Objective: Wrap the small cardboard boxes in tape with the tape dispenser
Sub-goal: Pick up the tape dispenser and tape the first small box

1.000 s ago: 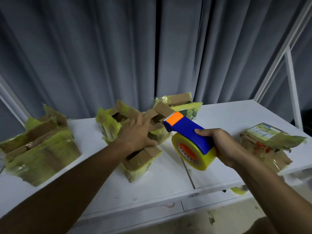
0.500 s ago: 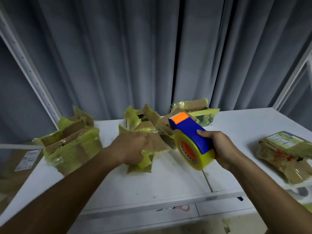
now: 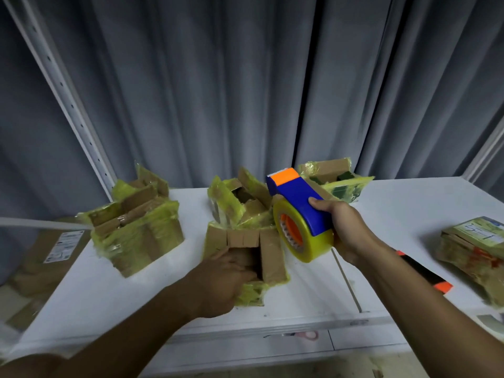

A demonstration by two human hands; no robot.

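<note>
A small cardboard box (image 3: pixel 268 252) with yellowish tape on it lies near the middle of the white table (image 3: pixel 387 214). My left hand (image 3: pixel 226 279) grips its near side, fingers reaching into its open end. My right hand (image 3: pixel 346 230) holds a blue and orange tape dispenser (image 3: pixel 297 208) with a yellow tape roll, just right of the box and above it. Behind it sits another taped box with open flaps (image 3: pixel 234 200). More taped boxes lie at the left (image 3: pixel 136 227), back (image 3: pixel 335 178) and right (image 3: pixel 474 246).
Grey curtains hang behind the table. A white perforated post (image 3: pixel 62 85) slants up at the left. Cardboard cartons (image 3: pixel 49 249) lie on the floor to the left. An orange and black object (image 3: pixel 425 276) lies under my right forearm. Scissors (image 3: pixel 305 335) show at the table's front edge.
My left hand has pulled the small box toward me and turned it, now gripping its near open end. The dispenser has stayed beside it, and the view has shifted left.
</note>
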